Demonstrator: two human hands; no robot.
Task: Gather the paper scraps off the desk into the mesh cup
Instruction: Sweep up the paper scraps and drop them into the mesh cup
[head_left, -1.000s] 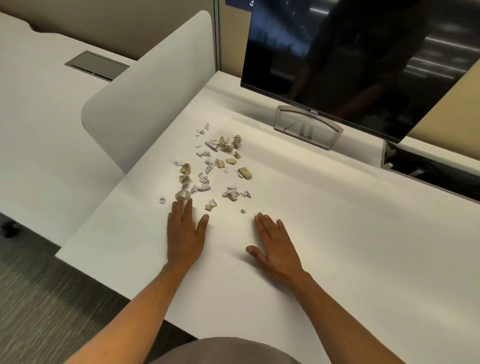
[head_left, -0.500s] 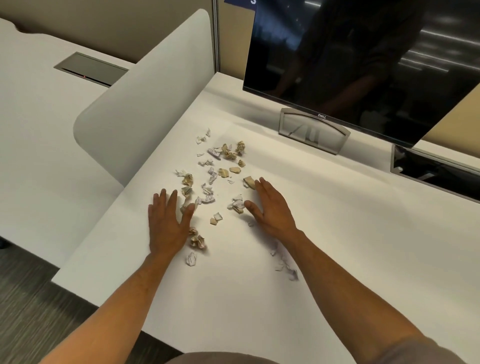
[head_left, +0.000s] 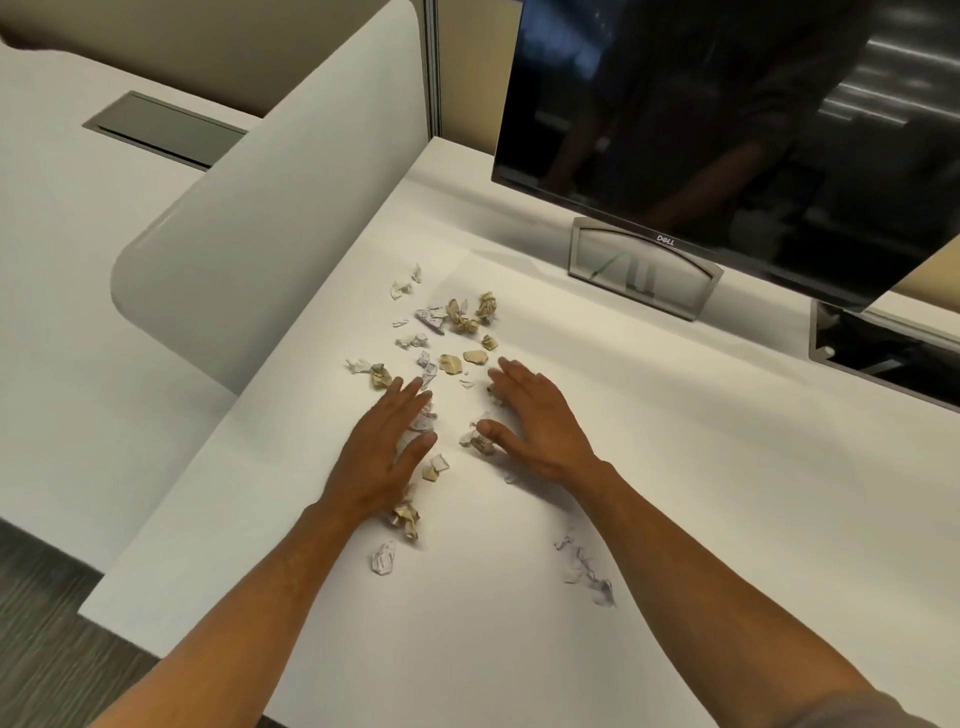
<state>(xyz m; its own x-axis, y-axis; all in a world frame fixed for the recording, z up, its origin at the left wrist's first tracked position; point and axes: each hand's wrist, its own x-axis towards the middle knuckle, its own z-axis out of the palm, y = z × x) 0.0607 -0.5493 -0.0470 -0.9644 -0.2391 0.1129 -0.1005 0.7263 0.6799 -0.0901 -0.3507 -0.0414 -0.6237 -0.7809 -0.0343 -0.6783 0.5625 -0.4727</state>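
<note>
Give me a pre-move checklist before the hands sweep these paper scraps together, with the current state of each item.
1. Both hands flat and open on the desk: ok. Left hand and right hand lie palm down, holding nothing.
2. Hands flank the pile: ok in part. Some paper scraps lie beyond the fingertips.
3. Strays accounted for: not ok. A white scrap and thin shreds lie nearer the body, behind the hands.
4. Mesh cup within reach: cannot tell, none is in view.
5. Sweep path free of obstacles: ok. The monitor stand sits well behind the scraps.
</note>
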